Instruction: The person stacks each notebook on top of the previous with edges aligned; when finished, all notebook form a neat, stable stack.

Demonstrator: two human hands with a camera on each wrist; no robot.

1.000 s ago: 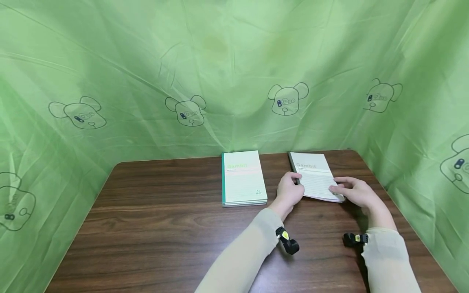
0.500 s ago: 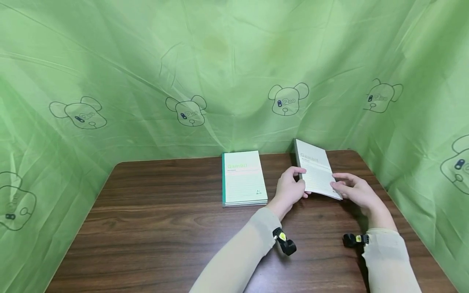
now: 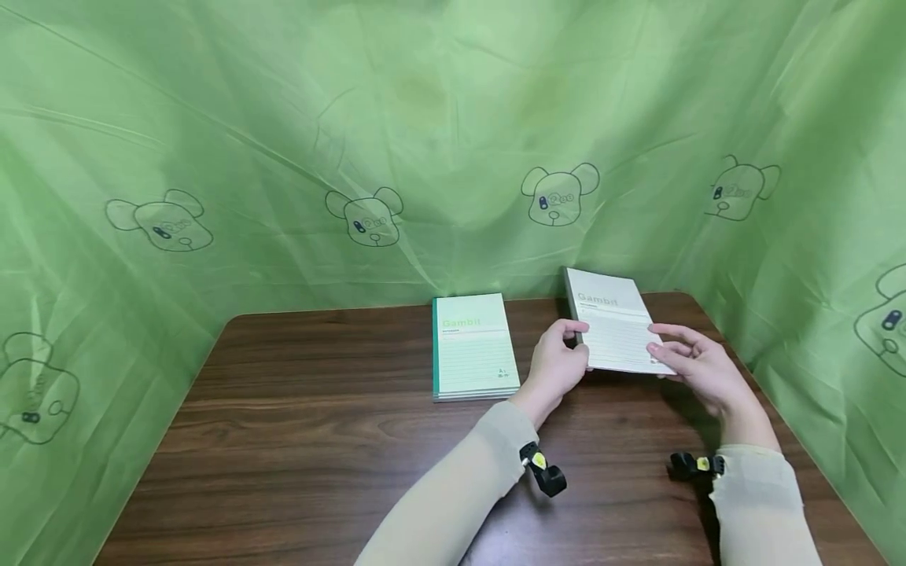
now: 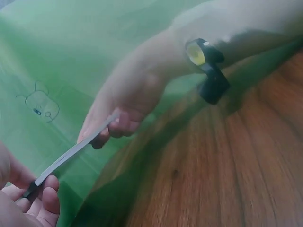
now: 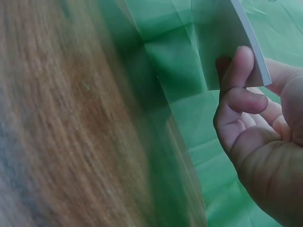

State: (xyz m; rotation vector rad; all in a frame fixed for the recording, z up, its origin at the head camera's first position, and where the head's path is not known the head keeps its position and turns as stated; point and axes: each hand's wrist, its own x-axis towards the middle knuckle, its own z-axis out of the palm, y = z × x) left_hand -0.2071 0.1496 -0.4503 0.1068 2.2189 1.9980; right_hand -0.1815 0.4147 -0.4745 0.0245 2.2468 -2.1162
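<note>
A notebook point(image 3: 612, 314) with a white and grey "Gambit" cover and a dark spine is held up off the table at the back right. My left hand point(image 3: 557, 363) pinches its spine side, thumb and fingers on opposite faces. The opposite edge is gripped near the lower corner by my right hand point(image 3: 701, 368). In the left wrist view the notebook point(image 4: 64, 158) appears edge-on between both hands. From the right wrist, fingers point(image 5: 241, 66) curl against the notebook's underside. Left of it lies a neat stack of green-spined notebooks point(image 3: 474, 346), touched by neither hand.
The brown wooden table point(image 3: 297, 448) ends at a back edge close to a green curtain point(image 3: 439, 141) printed with bear heads. Curtain also hangs along both sides. Each wrist wears a black camera, such as the left one point(image 3: 545, 470).
The grey notebook has risen from the tabletop, its far end first and then its near end. Both hands keep their grip. The green-spined stack stays in place.
</note>
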